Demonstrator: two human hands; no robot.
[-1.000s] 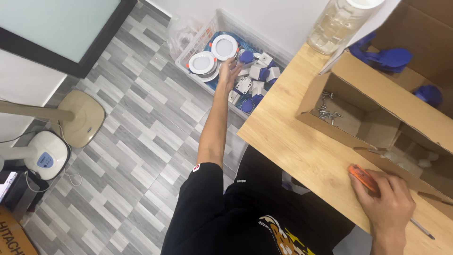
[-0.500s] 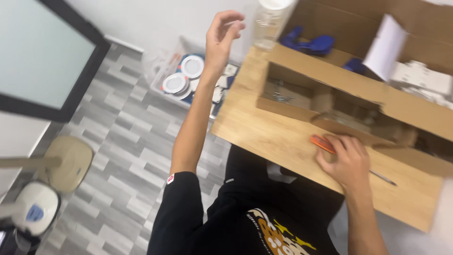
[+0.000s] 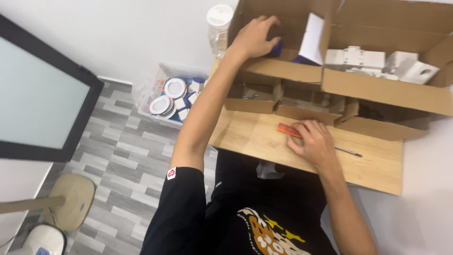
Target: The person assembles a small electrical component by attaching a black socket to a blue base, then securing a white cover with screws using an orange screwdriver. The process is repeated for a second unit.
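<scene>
Reaching left hand (image 3: 255, 38) grip curled, seemingly on blue object (image 3: 276, 48)

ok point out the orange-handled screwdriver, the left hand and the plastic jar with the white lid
orange-handled screwdriver (image 3: 289, 130): head view, on the orange handle beside the right hand
left hand (image 3: 252, 38): head view, on the back of the hand
plastic jar (image 3: 219, 28): head view, on its clear side under the lid

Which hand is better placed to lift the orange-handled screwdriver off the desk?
Right. The right hand already rests on the orange-handled screwdriver on the wooden desk, while the left hand is reaching into the upper cardboard box, far from it.
</scene>
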